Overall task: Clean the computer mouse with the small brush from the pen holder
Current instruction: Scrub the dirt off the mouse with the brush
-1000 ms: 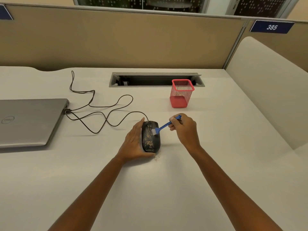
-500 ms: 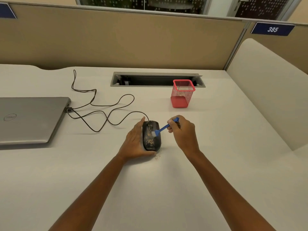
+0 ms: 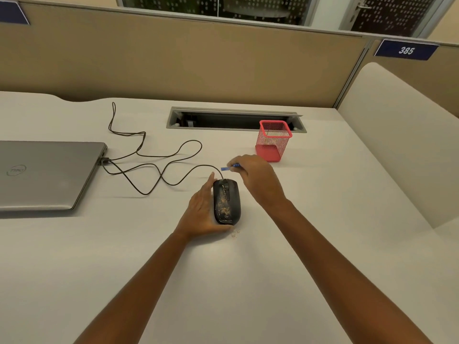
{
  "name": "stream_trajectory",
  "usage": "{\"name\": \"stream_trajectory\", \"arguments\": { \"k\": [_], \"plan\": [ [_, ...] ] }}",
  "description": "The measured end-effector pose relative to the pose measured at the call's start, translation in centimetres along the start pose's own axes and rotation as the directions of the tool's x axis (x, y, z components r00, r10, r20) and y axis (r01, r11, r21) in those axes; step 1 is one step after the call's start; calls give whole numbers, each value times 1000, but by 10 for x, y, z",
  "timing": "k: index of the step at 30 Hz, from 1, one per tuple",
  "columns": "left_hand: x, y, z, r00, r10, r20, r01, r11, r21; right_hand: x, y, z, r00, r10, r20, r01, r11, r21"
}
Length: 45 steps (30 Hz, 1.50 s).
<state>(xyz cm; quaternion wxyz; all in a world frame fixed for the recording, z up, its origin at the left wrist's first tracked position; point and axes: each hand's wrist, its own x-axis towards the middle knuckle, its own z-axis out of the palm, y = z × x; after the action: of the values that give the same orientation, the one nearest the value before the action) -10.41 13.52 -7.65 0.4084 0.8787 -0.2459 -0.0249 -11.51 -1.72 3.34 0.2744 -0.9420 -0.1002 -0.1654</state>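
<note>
A black wired computer mouse [image 3: 227,201] speckled with tan dust lies on the white desk. My left hand [image 3: 202,209] grips its left side and rear, holding it still. My right hand [image 3: 258,178] hovers just beyond the mouse's front, fingers closed on the small blue brush [image 3: 228,168], whose head points left and is off the mouse. The red mesh pen holder [image 3: 273,141] stands behind my right hand with nothing showing inside.
A closed grey laptop [image 3: 47,175] lies at the left, with the mouse's black cable [image 3: 154,167] looping to it. A cable slot [image 3: 233,119] is cut into the desk at the back. Loose crumbs [image 3: 235,234] lie by the mouse's rear. Beige partitions bound the desk.
My right hand has lifted the brush off the mouse's top and carried it forward, past the mouse's front. My left hand stays on the mouse.
</note>
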Motion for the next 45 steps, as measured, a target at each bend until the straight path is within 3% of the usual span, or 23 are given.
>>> {"name": "stream_trajectory", "arguments": {
  "k": [5,11,19,28,32,36,40,45],
  "plan": [
    [1,0,0,1000,-7,-2,7,1000,-27,-9,2,5,990,-80,116,91,991,-95],
    [1,-2,0,1000,6,3,-6,999,-34,-28,5,-13,960,-195,201,215,973,-80],
    [1,0,-1,999,25,-19,-26,999,-29,2,-4,-12,995,-74,68,80,993,-90],
    [1,1,-3,1000,31,0,-31,998,-55,3,-6,-6,963,-6,270,44,990,-133],
    [3,0,-3,1000,30,1,-30,998,-63,16,-14,-20,975,54,214,-47,998,-37],
    [3,-1,-2,1000,24,4,-24,998,-56,26,-18,-11,959,133,250,-95,983,-156],
    [2,-1,-1,999,51,7,-50,998,-47,16,-23,3,950,92,300,-27,977,-213],
    [4,-4,-2,999,48,8,-47,996,-78,22,-25,-3,981,119,157,-109,992,-66]
  ]
}}
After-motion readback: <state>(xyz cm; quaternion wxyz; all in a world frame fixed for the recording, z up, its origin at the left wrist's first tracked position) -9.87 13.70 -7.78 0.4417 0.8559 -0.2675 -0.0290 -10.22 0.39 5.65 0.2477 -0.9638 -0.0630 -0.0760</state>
